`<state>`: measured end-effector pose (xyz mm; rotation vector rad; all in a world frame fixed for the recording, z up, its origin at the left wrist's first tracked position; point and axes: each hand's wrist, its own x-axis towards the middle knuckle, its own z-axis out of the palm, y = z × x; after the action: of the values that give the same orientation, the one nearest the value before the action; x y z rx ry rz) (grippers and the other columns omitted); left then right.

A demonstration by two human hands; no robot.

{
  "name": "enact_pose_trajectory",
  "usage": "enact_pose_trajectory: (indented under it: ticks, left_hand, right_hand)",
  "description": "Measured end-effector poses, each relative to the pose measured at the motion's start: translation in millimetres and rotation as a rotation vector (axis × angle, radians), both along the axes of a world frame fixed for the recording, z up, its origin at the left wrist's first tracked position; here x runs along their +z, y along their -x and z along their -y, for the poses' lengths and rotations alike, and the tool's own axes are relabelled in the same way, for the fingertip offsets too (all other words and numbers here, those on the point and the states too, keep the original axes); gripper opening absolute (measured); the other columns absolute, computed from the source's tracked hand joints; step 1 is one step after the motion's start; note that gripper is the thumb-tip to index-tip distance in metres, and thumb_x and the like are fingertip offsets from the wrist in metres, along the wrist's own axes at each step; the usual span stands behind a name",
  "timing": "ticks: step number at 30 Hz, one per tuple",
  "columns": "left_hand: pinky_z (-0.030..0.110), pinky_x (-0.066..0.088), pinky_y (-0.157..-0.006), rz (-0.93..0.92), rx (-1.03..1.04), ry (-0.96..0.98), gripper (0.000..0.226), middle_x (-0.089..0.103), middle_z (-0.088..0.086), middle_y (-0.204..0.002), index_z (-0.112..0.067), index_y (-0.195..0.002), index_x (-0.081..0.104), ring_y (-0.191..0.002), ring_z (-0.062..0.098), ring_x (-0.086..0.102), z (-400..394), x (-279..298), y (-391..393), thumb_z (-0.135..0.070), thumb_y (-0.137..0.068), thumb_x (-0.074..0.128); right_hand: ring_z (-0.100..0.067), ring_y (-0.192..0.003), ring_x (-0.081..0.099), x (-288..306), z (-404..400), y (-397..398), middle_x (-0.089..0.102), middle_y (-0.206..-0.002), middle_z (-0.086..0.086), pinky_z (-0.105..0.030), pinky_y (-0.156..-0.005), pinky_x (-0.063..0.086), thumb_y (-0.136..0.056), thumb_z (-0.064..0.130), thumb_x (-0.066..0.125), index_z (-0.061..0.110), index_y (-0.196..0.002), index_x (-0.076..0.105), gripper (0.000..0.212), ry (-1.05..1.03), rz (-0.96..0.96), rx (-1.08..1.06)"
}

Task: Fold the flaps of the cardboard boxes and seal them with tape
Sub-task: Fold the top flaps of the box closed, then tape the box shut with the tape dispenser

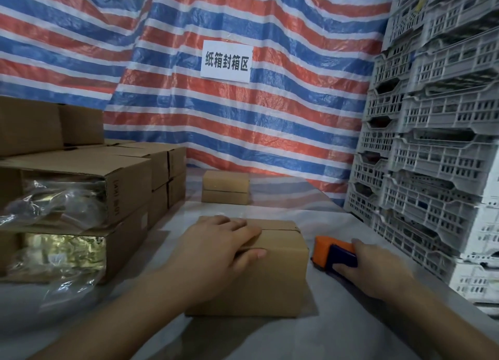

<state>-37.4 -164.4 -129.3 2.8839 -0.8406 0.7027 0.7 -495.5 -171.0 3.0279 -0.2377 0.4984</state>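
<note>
On the desk [351,332], dead centre, sits the box [272,268] with its top flaps folded shut, the seam running toward 3 o'clock. Left hand [218,251] lies flat on the lid, fingers spread across the seam, thumb along the front edge. Right hand [378,273], at 3 o'clock from the box, grips the orange-and-blue tape gun [333,254], which rests on the desk just beside the box. Another small box [225,187] stands at 12 o'clock, well apart. Stacked cartons [81,192] fill 9 o'clock, crates [432,143] 3 o'clock, under a striped tarp [189,62] bearing a sign [226,61].
</note>
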Motion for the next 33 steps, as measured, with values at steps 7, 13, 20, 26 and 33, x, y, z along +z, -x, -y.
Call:
enact_pose_trajectory:
  ticks: [7,13,20,26,33]
  left_hand:
    - [0.032,0.031,-0.109,-0.052,-0.007,-0.023,0.06,0.034,-0.013,-0.155,-0.043,-0.148,0.029,-0.139,0.013,0.03,3.9,3.6,-0.1,-0.067,-0.094,0.018]
    - [0.037,0.027,-0.11,-0.117,0.001,-0.042,0.061,0.028,-0.013,-0.157,-0.043,-0.149,0.023,-0.142,0.015,0.023,8.8,7.6,7.3,-0.069,-0.093,0.02]
    - [0.034,0.029,-0.108,-0.11,-0.01,-0.053,0.061,0.038,-0.008,-0.152,-0.039,-0.148,0.031,-0.139,0.018,0.03,10.2,14.6,10.5,-0.067,-0.095,0.026]
    - [0.019,0.02,-0.1,-0.105,-0.094,0.107,0.054,0.049,-0.013,-0.144,-0.036,-0.143,0.043,-0.132,0.006,0.04,6.6,12.3,11.1,-0.061,-0.097,0.03]
    - [0.027,0.05,-0.077,-0.537,0.008,1.204,0.032,0.068,-0.005,-0.095,-0.025,-0.092,0.065,-0.083,0.001,0.062,6.4,36.1,-0.4,-0.032,-0.104,0.037]
  right_hand:
    - [-0.017,-0.05,0.066,98.7,-37.3,-1.3,0.071,-0.06,-0.005,-0.029,-0.054,0.047,-0.085,0.053,0.067,0.015,-0.075,0.071,0.04,-0.938,0.384,0.242]
    - [-0.023,-0.072,0.068,172.7,-77.5,1.7,0.074,-0.084,-0.009,-0.041,-0.079,0.057,-0.08,0.064,0.066,0.016,-0.092,0.075,0.05,-1.315,0.144,0.46]
    - [-0.012,-0.04,0.06,172.7,-108.0,-6.0,0.068,-0.059,-0.005,-0.021,-0.037,0.047,-0.067,0.063,0.068,0.015,-0.07,0.079,0.049,-1.324,-0.241,0.575]
    - [-0.017,-0.047,0.066,157.6,-113.3,-17.1,0.072,-0.069,-0.012,-0.024,-0.043,0.052,-0.061,0.056,0.077,0.01,-0.083,0.08,0.051,-1.313,-0.357,0.606]
    - [-0.014,-0.047,0.066,159.5,-118.2,-12.3,0.074,-0.07,-0.01,-0.02,-0.041,0.049,-0.07,0.054,0.07,0.01,-0.082,0.079,0.046,-1.228,-0.338,0.625]
